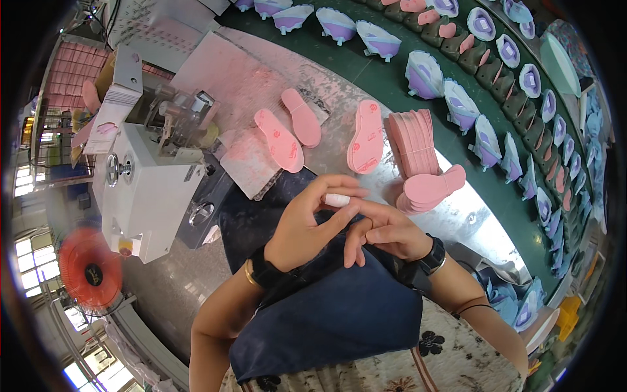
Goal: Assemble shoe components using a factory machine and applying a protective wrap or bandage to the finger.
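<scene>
My left hand (302, 225) and my right hand (398, 234) meet in front of me above my lap. A white wrapping (336, 200) goes round one finger of my left hand. The left fingers stretch to the right, and the thumb tip touches the right hand's fingers. On the right hand the fingers are partly bent and apart; I see no object in either hand. Beyond them on the metal table (339, 98) lie pink insoles: one with red print (279, 140), another beside it (301, 117), and a third (366, 136). Nearest my right hand is an insole pile (434, 186).
A taller insole stack (413, 140) stands behind that pile. To the left is a white machine (147, 189) with a knob. Purple-and-blue shoe uppers (462, 104) line a green conveyor (392, 72), with dark shoe lasts (486, 78) beyond. A red fan (91, 271) stands at far left.
</scene>
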`<state>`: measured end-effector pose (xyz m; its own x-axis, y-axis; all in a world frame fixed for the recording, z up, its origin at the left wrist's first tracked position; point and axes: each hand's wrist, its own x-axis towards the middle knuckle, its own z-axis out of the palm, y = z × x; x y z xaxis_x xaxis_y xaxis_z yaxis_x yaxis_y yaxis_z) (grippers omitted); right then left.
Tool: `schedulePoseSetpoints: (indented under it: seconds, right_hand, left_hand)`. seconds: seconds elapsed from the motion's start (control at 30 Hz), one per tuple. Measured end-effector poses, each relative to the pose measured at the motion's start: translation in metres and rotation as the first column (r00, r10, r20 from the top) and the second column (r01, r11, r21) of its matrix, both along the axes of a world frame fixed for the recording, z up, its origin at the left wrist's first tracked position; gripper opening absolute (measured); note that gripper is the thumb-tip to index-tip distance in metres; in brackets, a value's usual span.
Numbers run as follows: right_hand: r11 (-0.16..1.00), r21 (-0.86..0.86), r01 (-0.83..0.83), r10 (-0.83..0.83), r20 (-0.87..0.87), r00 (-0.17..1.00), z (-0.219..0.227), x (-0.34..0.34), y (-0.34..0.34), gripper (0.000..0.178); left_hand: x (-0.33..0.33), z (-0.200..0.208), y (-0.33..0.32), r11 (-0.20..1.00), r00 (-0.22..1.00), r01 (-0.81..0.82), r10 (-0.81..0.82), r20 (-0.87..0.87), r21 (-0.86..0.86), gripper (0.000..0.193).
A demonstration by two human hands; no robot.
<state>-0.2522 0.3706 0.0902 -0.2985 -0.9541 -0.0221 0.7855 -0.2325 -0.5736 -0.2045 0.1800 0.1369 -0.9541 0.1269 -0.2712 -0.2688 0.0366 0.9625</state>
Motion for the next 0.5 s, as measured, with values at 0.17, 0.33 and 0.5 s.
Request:
schedulePoseSetpoints:
  seconds: [0.17, 0.33, 0.5]
  right_hand:
    - [0.998, 0.057, -0.009, 0.013, -0.059, 0.998, 0.001, 0.005, 0.0, 0.075]
    - [0.981, 0.192, -0.003, 0.054, -0.262, 0.964, 0.01, 0.006, -0.002, 0.081]
    - [0.954, 0.279, 0.106, 0.088, -0.604, 0.792, 0.004, 0.015, -0.008, 0.08]
  left_hand:
    - [0.001, -0.008, 0.005, 0.993, 0.999, -0.037, 0.034, 0.035, 0.11, 0.018]
    - [-0.001, -0.014, 0.014, 0.977, 0.986, -0.165, 0.167, 0.0, 0.137, 0.024]
    - [-0.006, -0.002, 0.015, 0.975, 0.974, -0.202, 0.19, 0.126, 0.091, 0.03]
